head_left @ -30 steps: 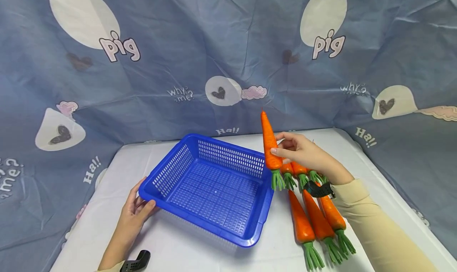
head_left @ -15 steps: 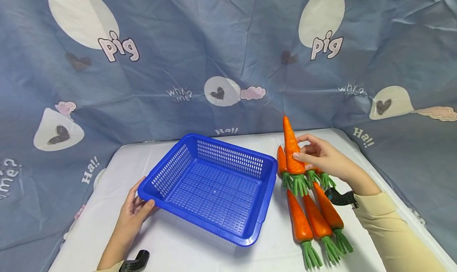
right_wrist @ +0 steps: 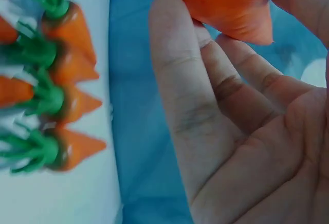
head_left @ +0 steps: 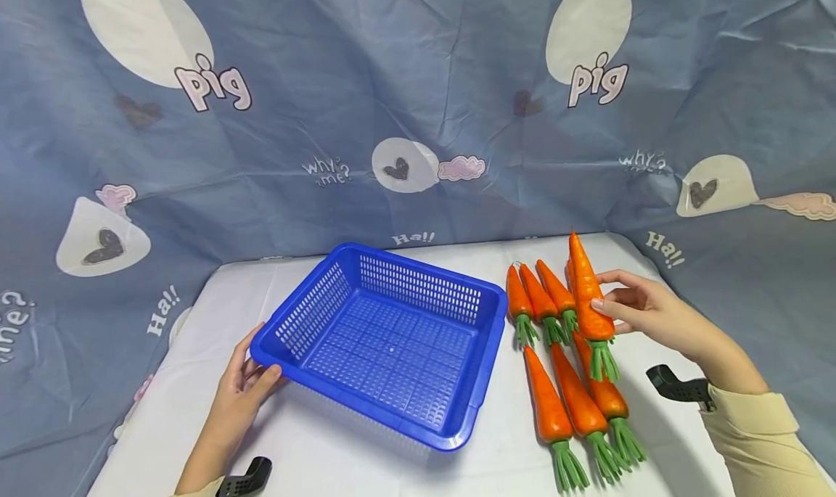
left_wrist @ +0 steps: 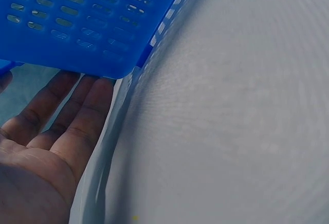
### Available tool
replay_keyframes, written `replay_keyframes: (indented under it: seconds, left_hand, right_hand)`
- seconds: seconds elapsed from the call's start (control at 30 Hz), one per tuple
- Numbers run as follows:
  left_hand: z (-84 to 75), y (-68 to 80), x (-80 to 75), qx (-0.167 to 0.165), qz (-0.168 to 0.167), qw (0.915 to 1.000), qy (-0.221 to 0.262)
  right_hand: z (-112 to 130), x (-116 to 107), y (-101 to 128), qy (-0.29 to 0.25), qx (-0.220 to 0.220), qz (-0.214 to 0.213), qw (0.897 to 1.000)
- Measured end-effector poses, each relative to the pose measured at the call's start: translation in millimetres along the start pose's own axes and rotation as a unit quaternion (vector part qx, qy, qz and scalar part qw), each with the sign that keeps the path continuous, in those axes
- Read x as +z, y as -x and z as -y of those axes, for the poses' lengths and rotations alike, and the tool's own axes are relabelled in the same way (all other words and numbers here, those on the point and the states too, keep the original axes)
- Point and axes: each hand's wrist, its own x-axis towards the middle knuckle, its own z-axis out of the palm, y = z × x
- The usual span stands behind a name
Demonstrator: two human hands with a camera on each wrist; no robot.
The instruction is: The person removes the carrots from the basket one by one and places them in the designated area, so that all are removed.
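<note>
Our right hand [head_left: 643, 312] pinches one carrot [head_left: 588, 301] between thumb and fingertips, holding it nearly upright, tip up and green top down, above the far right part of the table [head_left: 366, 468]. In the right wrist view the same carrot [right_wrist: 216, 0] sits against our fingers [right_wrist: 190, 95], which are only lightly bent around it. Our left hand [head_left: 244, 384] grips the near left corner of the one blue basket [head_left: 385, 344], thumb over the rim and fingers beneath; the left wrist view shows those fingers [left_wrist: 67, 111] lying fairly straight under the basket's edge [left_wrist: 92, 29]. The basket rests on the white table and holds nothing. Just right of it we count six more carrots lying on the table in two rows, all with tips pointing away from us: three in the far row [head_left: 538, 297] beside the basket's far right corner, and three in the near row [head_left: 575, 403] with their green tops toward us. The held carrot hangs over the right end of these rows, partly hiding the rightmost ones. That makes seven carrots in all. A blue cloth printed with cartoon shapes and words [head_left: 209, 83] hangs behind and around the table.
</note>
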Motion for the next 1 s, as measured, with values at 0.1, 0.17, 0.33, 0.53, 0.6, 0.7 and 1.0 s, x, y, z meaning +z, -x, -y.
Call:
replay_keyframes:
  seconds: [0.1,0.17,0.33,0.53,0.6,0.7,1.0]
  left_hand:
    - [-0.4,0.0,0.2,0.004,0.001,1.0000,0.006]
    - [0.0,-0.2,0.1,0.005,0.001,0.9999,0.010]
    - [-0.1,-0.3,0.3,0.005,0.000,0.9999,0.011]
    - [-0.1,0.1,0.4,0.008,-0.001,0.9999,0.009]
    - [0.4,0.0,-0.2,0.009,-0.001,0.9999,0.009]
    - [1.0,-0.3,-0.8,0.008,0.000,1.0000,0.005]
    - [-1.4,-0.4,1.5,0.003,-0.005,1.0000,0.004]
  right_hand:
    - [-10,-3,9,0.001,0.018,0.003,1.000]
    - [-18,-4,15,0.002,0.027,0.007,1.000]
    - [-42,-9,31,-0.007,0.056,0.012,0.998]
    - [-67,-13,48,-0.021,0.090,0.030,0.995]
    - [-73,-15,52,-0.028,0.097,0.044,0.994]
    - [-81,-16,57,-0.045,0.117,0.070,0.990]
    - [-102,-9,66,-0.094,0.154,0.134,0.974]
